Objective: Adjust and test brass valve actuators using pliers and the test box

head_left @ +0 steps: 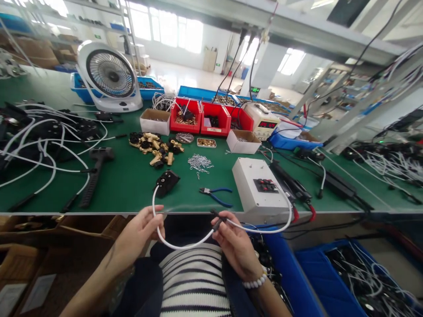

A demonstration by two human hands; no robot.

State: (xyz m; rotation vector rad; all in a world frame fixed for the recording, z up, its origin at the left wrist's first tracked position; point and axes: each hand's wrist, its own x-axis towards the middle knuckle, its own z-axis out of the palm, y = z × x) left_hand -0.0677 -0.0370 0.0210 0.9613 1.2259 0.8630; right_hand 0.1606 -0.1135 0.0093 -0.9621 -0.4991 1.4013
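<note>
My left hand pinches a white cable close to the bench edge. One end of that cable runs up to a small black device lying on the green bench. At its other end, two black cable connectors meet in my right hand, whose fingers are closed around them. Whether the connectors are fully joined I cannot tell. From there a second white cable loops up to a grey test box. Blue-handled pliers lie beyond my right hand.
A hammer and piled white cables lie left. Brass fittings, metal clips and red bins sit mid-bench. A fan and power supply stand behind. A blue crate is below at right.
</note>
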